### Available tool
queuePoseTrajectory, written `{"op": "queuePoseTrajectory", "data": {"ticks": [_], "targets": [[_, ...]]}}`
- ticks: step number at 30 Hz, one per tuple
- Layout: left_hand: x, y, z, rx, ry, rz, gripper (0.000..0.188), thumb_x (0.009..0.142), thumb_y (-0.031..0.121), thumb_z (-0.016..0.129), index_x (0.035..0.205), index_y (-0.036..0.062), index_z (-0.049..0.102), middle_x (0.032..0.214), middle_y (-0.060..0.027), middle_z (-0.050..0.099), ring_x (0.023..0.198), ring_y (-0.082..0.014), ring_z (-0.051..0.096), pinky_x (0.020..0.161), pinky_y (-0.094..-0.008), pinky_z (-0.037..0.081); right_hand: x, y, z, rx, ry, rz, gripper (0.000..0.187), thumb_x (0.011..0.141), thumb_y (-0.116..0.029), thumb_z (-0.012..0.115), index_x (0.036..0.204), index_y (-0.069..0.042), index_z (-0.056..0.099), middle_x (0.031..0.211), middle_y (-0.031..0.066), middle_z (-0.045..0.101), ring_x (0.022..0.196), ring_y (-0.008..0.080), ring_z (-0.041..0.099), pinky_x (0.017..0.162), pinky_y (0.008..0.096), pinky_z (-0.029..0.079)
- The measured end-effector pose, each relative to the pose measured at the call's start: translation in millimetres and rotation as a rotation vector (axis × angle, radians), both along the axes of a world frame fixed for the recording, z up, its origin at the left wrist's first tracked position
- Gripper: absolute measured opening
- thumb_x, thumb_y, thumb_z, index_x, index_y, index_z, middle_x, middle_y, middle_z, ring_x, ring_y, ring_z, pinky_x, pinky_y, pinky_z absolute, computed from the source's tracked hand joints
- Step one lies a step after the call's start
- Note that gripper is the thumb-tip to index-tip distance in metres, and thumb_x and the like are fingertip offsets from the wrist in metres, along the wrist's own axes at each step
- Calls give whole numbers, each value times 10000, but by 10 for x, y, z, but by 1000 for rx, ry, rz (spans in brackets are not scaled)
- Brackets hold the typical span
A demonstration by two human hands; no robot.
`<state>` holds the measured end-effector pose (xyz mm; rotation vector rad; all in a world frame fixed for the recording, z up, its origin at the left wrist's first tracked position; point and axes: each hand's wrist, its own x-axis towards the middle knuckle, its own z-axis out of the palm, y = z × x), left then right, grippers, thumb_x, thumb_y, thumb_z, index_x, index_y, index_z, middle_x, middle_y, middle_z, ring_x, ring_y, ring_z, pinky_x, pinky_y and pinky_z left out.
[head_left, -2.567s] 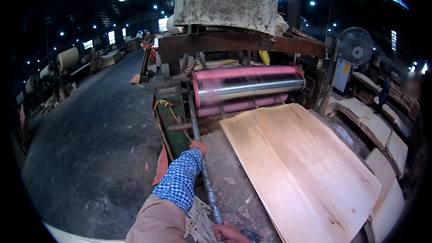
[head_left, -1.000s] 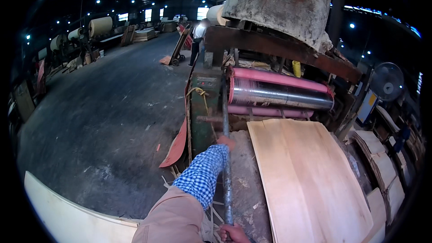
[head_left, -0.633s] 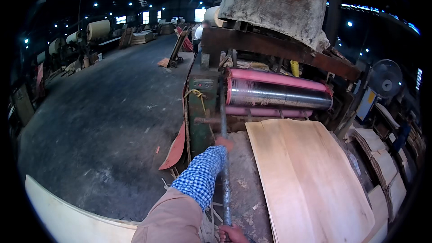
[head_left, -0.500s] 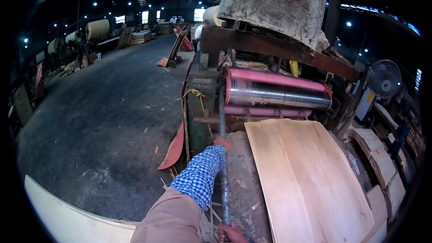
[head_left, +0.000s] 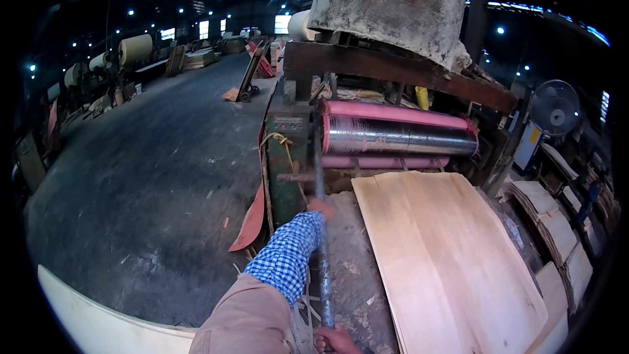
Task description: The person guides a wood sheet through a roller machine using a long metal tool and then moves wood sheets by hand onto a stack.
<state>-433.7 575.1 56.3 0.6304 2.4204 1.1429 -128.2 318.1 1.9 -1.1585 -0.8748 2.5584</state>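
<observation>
A long grey metal pole (head_left: 324,265) runs from the bottom of the view up toward the roller machine. My left hand (head_left: 321,208), its arm in a blue checked sleeve, is wrapped round the pole about midway up. Lower down, near the bottom edge, my right hand (head_left: 337,339) grips the same pole. To the right of the pole lies a stack of pale wood veneer sheets (head_left: 452,255). Beyond it are the machine's shiny metal roller (head_left: 406,139) and a pink-coated roller (head_left: 400,113). The pole's far end meets the machine beside the green control housing (head_left: 288,157).
A curved red sheet (head_left: 250,223) leans by the green housing. Pale boards (head_left: 98,318) lie at lower left. More veneer piles (head_left: 550,223) and a fan (head_left: 555,111) stand at right. A hand truck (head_left: 252,75) stands on the floor farther off.
The whole view has shifted slightly, so the machine sits a little farther left. Both hands keep their hold on the pole, with no clear movement along it.
</observation>
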Motion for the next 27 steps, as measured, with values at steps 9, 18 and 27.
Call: {"op": "queuePoseTrajectory", "data": {"ticks": [9,18,27], "targets": [[165,-63,72,-23,-29,-31,305,741,179,623,974,-17,632,1041,-212,622,1003,-346,593,856,-383,488,179,-51,270,-14,-99,103,178,856,-188,538,692,-138,490,561,-32,461,411,51,402,337,181,275],[78,-53,-45,14,23,20,347,736,190,634,1010,-23,613,1097,-211,599,1040,-344,573,874,-386,477,160,-34,166,75,-25,78,199,877,-229,509,692,-162,478,547,-54,423,400,33,345,314,175,201],[108,-58,102,1,19,9,347,717,182,641,1001,-18,621,1056,-216,617,1014,-332,592,858,-377,487,109,-7,327,28,-45,27,190,875,-242,517,708,-156,487,564,-61,426,407,22,354,301,172,188]]}}
